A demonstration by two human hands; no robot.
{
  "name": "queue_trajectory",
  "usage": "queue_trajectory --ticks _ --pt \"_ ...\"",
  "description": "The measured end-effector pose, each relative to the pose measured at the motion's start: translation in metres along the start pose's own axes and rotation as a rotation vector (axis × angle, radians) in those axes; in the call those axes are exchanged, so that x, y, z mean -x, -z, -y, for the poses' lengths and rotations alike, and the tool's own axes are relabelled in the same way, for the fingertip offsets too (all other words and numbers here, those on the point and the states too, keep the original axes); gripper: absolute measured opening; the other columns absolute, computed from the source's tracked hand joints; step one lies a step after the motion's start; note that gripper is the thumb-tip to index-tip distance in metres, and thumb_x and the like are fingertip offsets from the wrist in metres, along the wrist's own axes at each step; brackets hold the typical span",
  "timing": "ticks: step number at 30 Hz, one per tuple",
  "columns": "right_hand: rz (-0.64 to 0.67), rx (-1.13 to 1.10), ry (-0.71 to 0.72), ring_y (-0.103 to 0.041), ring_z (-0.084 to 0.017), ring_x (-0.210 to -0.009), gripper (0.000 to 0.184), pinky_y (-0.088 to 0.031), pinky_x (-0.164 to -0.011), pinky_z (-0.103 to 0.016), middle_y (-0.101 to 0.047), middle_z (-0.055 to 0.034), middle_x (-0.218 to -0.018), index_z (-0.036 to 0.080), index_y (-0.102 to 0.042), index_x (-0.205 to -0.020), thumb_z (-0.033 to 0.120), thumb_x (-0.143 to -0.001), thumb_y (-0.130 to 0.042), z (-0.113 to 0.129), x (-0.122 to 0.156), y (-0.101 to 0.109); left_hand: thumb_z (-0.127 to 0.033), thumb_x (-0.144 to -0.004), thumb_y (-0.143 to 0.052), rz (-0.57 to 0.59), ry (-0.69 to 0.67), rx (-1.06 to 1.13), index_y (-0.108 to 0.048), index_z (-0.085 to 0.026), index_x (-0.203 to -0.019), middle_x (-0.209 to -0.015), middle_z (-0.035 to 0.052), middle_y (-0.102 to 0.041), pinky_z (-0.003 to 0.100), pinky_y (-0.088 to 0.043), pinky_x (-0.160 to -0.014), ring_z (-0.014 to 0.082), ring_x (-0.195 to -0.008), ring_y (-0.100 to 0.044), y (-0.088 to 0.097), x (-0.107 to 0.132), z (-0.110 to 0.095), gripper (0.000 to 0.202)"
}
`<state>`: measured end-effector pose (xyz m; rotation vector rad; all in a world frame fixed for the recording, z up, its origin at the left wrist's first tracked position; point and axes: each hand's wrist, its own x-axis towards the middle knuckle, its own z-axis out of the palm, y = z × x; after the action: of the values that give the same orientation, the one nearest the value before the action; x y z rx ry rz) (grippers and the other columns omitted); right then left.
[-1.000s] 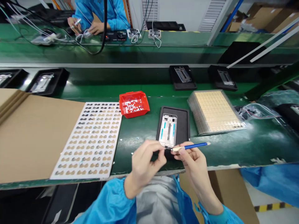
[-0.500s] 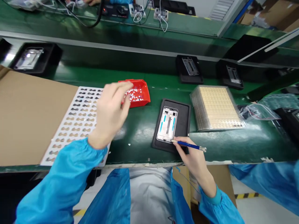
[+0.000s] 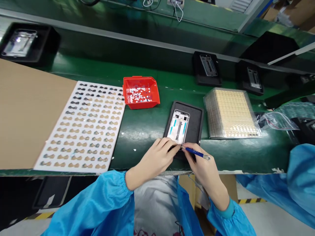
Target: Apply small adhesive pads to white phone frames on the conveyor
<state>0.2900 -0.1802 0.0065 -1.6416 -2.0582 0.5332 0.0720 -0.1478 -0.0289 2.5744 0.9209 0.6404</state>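
Note:
A silver phone frame [image 3: 178,126] with blue strips lies in a black foam tray [image 3: 195,122] in front of me. My right hand [image 3: 199,161] grips a blue pen-like tool [image 3: 196,152], its tip at the frame's lower edge. From the left, my left hand [image 3: 159,156] reaches over the same lower edge, thumb and fingertips pinched together beside the tool's tip. Whatever sits between those left fingertips is too small to make out. The hands cover the bottom end of the frame.
A red bin [image 3: 141,92] of small white pieces stands beyond my left hand. Left lies a white sheet [image 3: 83,131] of bow-shaped pieces, beside brown cardboard [image 3: 27,121]. Stacked clear trays [image 3: 232,113] stand right. More phone frames in black holders [image 3: 207,68] line the back. A blue sleeve [image 3: 301,183] shows at far right.
My left hand has come down from beside the red bin to the lower edge of the phone frame. My right hand stays there with the tool. The view has shifted slightly.

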Motion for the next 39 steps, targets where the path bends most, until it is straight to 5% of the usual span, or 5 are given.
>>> queue_trajectory --ticks 7,14,21,28,39 --pt "0.023 -0.131 -0.106 -0.082 -0.026 -0.090 0.023 -0.067 -0.079 -0.036 -0.084 -0.0081 -0.102 0.027 -0.077 -0.106 0.039 -0.110 -0.058 0.006 -0.007 0.005 -0.015 -0.101 -0.057 0.110 -0.039 -0.175 -0.059 -0.006 -0.152 -0.134 0.0190 -0.071 0.043 -0.050 -0.111 0.0308 -0.128 -0.063 -0.005 0.002 -0.004 0.052" --pt "-0.349 -0.677 -0.477 -0.084 -0.027 -0.093 0.030 -0.073 -0.080 -0.041 -0.085 -0.0067 -0.099 0.025 -0.072 -0.098 0.049 -0.092 -0.088 0.005 -0.001 0.001 -0.016 -0.105 -0.049 0.116 -0.055 -0.322 -0.063 -0.003 -0.150 -0.143 0.0231 -0.069 0.051 -0.049 -0.115 0.0370 -0.133 -0.063 -0.016 0.007 -0.022 0.048" --pt "-0.346 -0.457 -0.264 -0.082 -0.026 -0.090 0.019 -0.070 -0.079 -0.037 -0.084 -0.0064 -0.101 0.028 -0.079 -0.100 0.046 -0.097 -0.082 0.026 -0.012 0.012 -0.026 -0.108 -0.057 0.170 -0.178 -0.263 -0.079 -0.005 -0.118 -0.120 0.0213 -0.074 0.046 -0.058 -0.092 0.0336 -0.109 -0.071 0.001 -0.024 -0.027 0.032" --pt "-0.081 -0.323 0.207 -0.082 -0.029 -0.097 0.016 -0.068 -0.089 -0.039 -0.084 -0.0060 -0.104 0.033 -0.081 -0.098 0.046 -0.103 -0.074 0.065 -0.088 0.035 -0.019 -0.109 -0.047 -0.404 0.330 -0.149 -0.066 -0.014 -0.138 -0.136 0.0157 -0.072 0.046 -0.050 -0.119 0.0290 -0.140 -0.060 0.036 0.042 0.041 0.035" --pt "0.227 -0.167 0.321 -0.084 -0.030 -0.099 0.022 -0.064 -0.091 -0.038 -0.086 -0.0095 -0.103 0.020 -0.077 -0.107 0.003 -0.094 -0.071 0.151 -0.288 -0.133 -0.013 -0.105 -0.049 -0.382 0.585 -0.380 -0.067 -0.016 -0.139 -0.131 0.0148 -0.075 0.047 -0.057 -0.103 0.0304 -0.124 -0.069 0.020 0.086 0.074 0.038"
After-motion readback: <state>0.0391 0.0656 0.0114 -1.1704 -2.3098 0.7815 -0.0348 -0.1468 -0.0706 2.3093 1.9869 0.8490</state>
